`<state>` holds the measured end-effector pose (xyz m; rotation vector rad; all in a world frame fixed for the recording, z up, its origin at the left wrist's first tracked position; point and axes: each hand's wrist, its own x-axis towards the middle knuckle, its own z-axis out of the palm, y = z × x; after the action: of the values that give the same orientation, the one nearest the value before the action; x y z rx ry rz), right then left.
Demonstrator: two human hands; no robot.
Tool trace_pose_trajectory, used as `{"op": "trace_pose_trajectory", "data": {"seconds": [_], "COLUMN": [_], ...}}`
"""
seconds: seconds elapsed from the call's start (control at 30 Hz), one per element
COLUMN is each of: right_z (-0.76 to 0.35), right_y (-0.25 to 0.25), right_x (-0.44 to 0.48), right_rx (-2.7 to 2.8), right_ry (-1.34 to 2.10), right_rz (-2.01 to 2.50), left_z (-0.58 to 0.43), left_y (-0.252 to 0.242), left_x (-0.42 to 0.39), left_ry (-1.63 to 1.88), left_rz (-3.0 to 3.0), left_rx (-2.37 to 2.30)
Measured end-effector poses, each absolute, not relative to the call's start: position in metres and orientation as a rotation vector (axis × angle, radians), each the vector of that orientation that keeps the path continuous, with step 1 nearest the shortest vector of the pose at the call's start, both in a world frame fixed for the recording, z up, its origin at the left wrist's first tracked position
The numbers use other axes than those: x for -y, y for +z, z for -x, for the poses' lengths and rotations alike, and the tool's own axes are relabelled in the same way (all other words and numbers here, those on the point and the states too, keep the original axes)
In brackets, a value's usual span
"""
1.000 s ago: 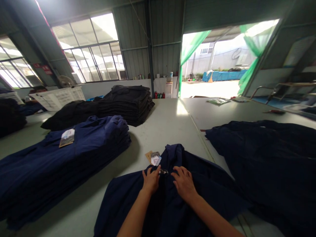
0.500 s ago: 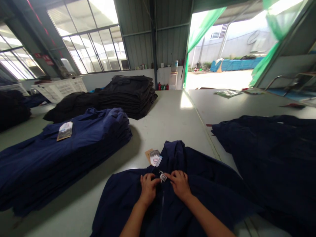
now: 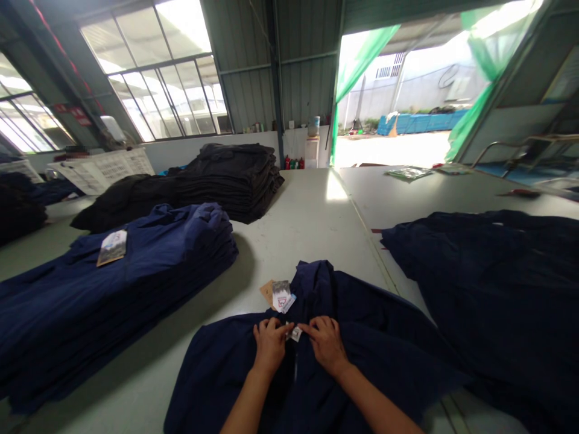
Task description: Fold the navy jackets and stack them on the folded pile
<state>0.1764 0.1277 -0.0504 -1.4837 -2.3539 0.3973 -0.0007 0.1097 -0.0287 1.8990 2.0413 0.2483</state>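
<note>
A navy jacket (image 3: 380, 361) lies spread on the table in front of me, its hood pointing away and its front zip running toward me. At the neck, my left hand (image 3: 271, 343) and my right hand (image 3: 325, 343) grip the cloth with curled fingers. Their index fingers point inward and meet the edges of a small white label (image 3: 296, 333) between them. Beyond my left hand, a paper hang tag (image 3: 281, 295) with a mountain print rests by the hood, a brown card (image 3: 267, 292) partly under it.
To the left is a stack of folded navy jackets (image 3: 181, 241) with a hang tag (image 3: 112, 247) on top. Black folded garments (image 3: 235, 181) are piled behind it. More navy garments (image 3: 488, 271) lie on the right. A white crate (image 3: 108, 170) stands at the far left.
The view has shifted slightly. The index fingers have closed in on the white label, and the left fingertip now covers its left side. Both hands stay at the jacket's neck.
</note>
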Motion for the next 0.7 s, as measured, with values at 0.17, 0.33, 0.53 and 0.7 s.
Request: {"op": "trace_pose_trajectory", "data": {"seconds": [0.17, 0.33, 0.53, 0.7], "right_z": [-0.175, -0.175, -0.174, -0.184], "right_y": [-0.049, -0.046, -0.047, -0.044], "right_x": [-0.126, -0.125, -0.123, -0.127], "right_rx": [2.322, 2.353, 2.257, 2.253], "right_ry": [0.4, 0.367, 0.326, 0.119], "right_rz": [1.522, 1.539, 1.543, 1.685], "left_z": [0.013, 0.015, 0.018, 0.043], "left_y": [-0.034, -0.036, -0.041, -0.022], "left_x": [-0.101, -0.1, -0.101, -0.111], "left_ry": [0.296, 0.329, 0.409, 0.499], "left_rz": [-2.009, -2.017, -2.095, -2.022], "left_rx": [-1.941, -1.913, -1.866, -2.111]}}
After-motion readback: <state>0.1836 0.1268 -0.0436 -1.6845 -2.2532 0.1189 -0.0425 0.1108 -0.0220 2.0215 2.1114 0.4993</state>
